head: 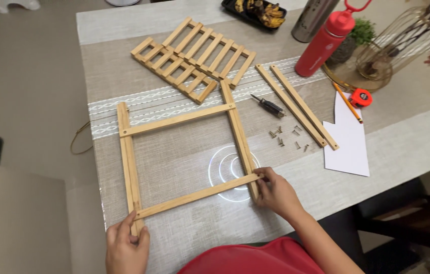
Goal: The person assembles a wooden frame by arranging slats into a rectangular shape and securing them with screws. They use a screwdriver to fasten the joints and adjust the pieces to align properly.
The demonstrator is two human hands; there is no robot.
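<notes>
Table [403, 137] first: it carries a woven runner on which a square wooden frame [184, 157] lies flat, made of 4 slats, 2 long uprights running away from the person and 2 crosspieces laid across them. The near crosspiece [197, 195] is the piece in hand; its long axis runs left to right, rising slightly toward the right. Both hands sit at its 2 ends, so neither is nearer. The left hand [126, 248] has its fingers narrowed around the near-left corner, where the crosspiece meets the left upright [127, 162]. The right hand [276, 193] pinches the right end against the right upright [239, 137], fingers closed on the joint. Beyond the frame lie 2 slatted panels [194, 58], 2 loose slats [296, 104], a screwdriver [269, 106], and scattered screws [288, 138] well apart from both hands, to the right.
</notes>
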